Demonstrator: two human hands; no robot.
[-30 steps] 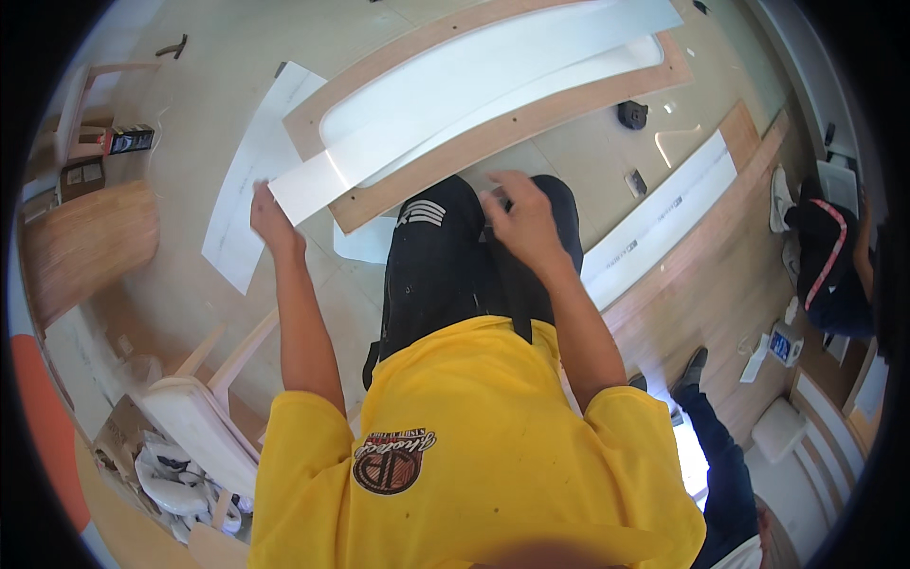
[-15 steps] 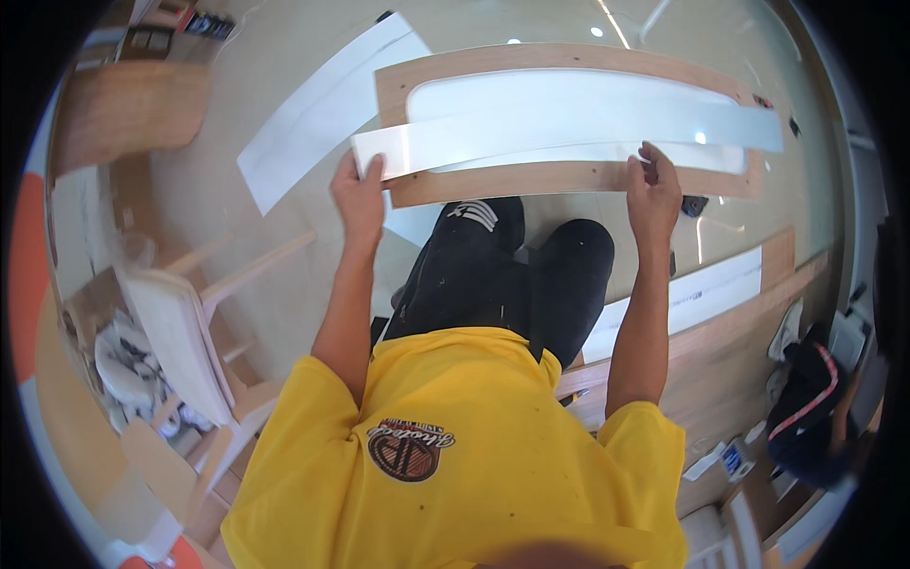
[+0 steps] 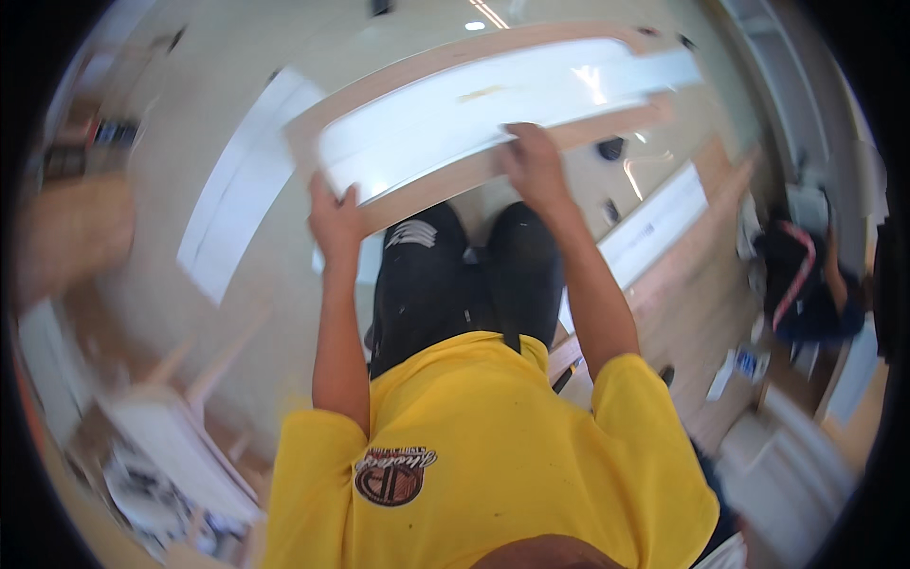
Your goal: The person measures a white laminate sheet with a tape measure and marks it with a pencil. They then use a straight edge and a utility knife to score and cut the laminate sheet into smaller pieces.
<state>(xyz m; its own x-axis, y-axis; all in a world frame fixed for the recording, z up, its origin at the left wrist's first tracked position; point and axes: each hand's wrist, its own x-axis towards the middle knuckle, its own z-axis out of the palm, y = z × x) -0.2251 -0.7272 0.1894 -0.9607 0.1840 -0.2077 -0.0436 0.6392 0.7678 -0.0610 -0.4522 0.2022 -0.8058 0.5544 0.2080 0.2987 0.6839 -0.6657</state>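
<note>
A long white panel [image 3: 474, 119] lies slanted on top of a longer wooden board [image 3: 445, 180], both held out over my knees. My left hand [image 3: 334, 220] grips the panel's near-left end, fingers curled round its edge. Further right, my right hand [image 3: 533, 163] presses on the panel's near edge about halfway along. My yellow shirt and dark trousers fill the lower middle of the view.
Another white panel [image 3: 242, 213] lies on the pale floor to the left. White strips and wooden boards [image 3: 654, 228] lie at the right, near a dark bag with a red strap [image 3: 791, 275]. White and wooden furniture parts [image 3: 171, 446] are heaped at the lower left.
My right hand has slid left along the panel toward its middle. The panel and board now slant up to the right, and the view has swung and blurred.
</note>
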